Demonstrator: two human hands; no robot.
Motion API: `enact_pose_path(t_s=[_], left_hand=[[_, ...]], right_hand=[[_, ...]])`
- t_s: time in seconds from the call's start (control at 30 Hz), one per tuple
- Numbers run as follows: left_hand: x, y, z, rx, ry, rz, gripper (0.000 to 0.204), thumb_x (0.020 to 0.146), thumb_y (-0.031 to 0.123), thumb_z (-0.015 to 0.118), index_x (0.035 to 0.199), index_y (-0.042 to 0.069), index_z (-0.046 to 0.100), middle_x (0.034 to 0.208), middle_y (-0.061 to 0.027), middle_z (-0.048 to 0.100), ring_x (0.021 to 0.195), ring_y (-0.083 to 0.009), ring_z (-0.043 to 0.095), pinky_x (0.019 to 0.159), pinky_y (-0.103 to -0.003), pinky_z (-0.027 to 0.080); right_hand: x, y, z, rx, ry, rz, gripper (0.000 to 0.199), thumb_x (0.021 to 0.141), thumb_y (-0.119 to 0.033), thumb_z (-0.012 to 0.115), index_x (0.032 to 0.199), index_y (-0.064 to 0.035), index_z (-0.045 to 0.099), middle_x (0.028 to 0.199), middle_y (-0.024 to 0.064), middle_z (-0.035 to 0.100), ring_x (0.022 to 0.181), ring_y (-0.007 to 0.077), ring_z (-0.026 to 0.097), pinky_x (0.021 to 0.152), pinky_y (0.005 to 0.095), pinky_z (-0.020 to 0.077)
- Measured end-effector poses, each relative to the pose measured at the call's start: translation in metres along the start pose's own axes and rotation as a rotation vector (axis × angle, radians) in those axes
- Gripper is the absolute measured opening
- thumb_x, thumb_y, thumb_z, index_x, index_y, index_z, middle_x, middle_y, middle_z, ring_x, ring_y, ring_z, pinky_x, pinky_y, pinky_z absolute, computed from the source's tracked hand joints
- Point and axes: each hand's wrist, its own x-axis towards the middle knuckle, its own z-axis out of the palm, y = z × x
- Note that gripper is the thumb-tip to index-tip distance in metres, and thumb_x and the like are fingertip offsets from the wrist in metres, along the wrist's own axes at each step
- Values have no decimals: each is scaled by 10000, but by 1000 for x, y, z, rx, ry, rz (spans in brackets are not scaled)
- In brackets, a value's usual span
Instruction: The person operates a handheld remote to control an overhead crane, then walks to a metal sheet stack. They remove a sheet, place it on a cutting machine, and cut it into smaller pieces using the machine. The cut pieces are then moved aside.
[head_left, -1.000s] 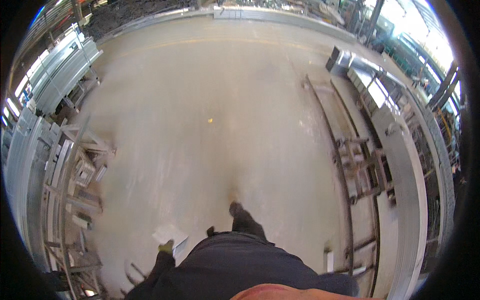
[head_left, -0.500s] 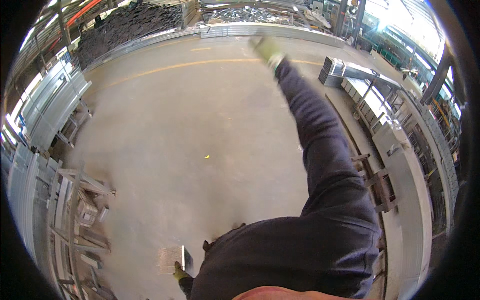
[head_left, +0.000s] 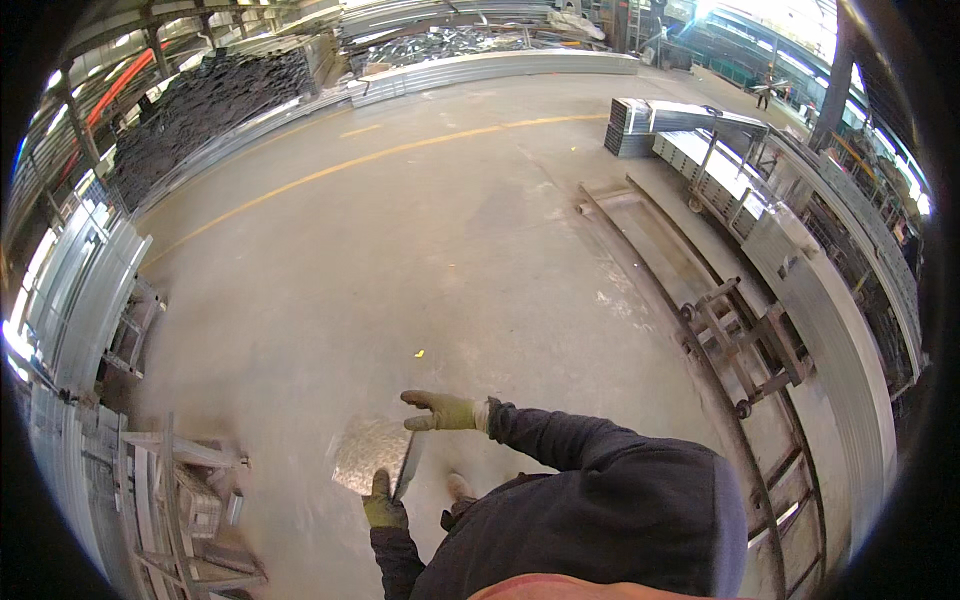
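My left hand (head_left: 384, 502), in a yellow-green work glove, grips the near edge of a squarish metallic piece (head_left: 362, 450). Its upper face is mottled and shiny, and a darker side shows along its right edge. The thumb side of the glove lies over that face; the fingers underneath are hidden. My right hand (head_left: 442, 410), gloved alike, is just beyond the piece's far right corner with its fingers apart and nothing in them. Whether a fingertip touches the corner I cannot tell.
Rails with a wheeled metal cart (head_left: 745, 345) run along the right, beside long stacked metal profiles (head_left: 820, 330). Metal racks (head_left: 170, 500) and leaning sheets (head_left: 85, 290) line the left. A dark heap (head_left: 210, 125) and metal lengths (head_left: 490, 64) lie far off. A yellow scrap (head_left: 419, 353) is on the floor.
My right arm has come down from stretching far forward and now bends in near the metallic piece. My left hand has raised the piece a little forward and to the right.
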Motion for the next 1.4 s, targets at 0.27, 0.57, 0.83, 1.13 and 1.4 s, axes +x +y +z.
enact_pose_path(t_s=[0.27, 0.57, 0.83, 1.13, 1.4], left_hand=[[88, 48, 19, 296, -255, -115, 451, 974, 116, 699, 1387, -16, 573, 1302, -119, 674, 1193, -247, 635, 1038, -349, 490], [218, 61, 94, 709, -495, 137, 524, 1011, 265, 689, 1426, -16, 537, 1289, -145, 665, 1201, -219, 618, 1041, -355, 493], [332, -15, -60, 1618, -637, -138, 713, 1001, 532, 565, 1447, -23, 548, 1445, -292, 573, 1398, -379, 520, 1183, -452, 387], [277, -14, -223, 1791, -552, -823, 504, 1012, 345, 545, 1412, 43, 591, 1370, -213, 642, 1296, -330, 598, 1110, -454, 445], [346, -9, 26, 1090, -329, -308, 585, 964, 384, 697, 1377, -20, 603, 1313, -203, 682, 1225, -295, 647, 1048, -400, 497]], right_hand=[[35, -59, -5, 95, -182, 252, 727, 964, -535, 694, 1431, 9, 575, 1385, 135, 652, 1246, 243, 589, 1099, 368, 435], [15, 44, -74, 218, 551, 342, 564, 978, -494, 683, 1219, 14, 715, 1215, 127, 742, 1104, 223, 668, 953, 361, 519], [-334, 217, 64, -680, 551, 920, 290, 1051, -329, 536, 1068, -86, 693, 981, 207, 713, 892, 368, 689, 757, 484, 545], [-352, 203, -4, 153, 886, 1514, 346, 1030, -315, 606, 1215, -24, 634, 1105, 194, 687, 993, 327, 663, 862, 433, 535], [217, -58, -566, -736, 1153, -149, 479, 1011, -302, 667, 1345, 31, 582, 1217, 182, 663, 1083, 290, 639, 955, 387, 527]])
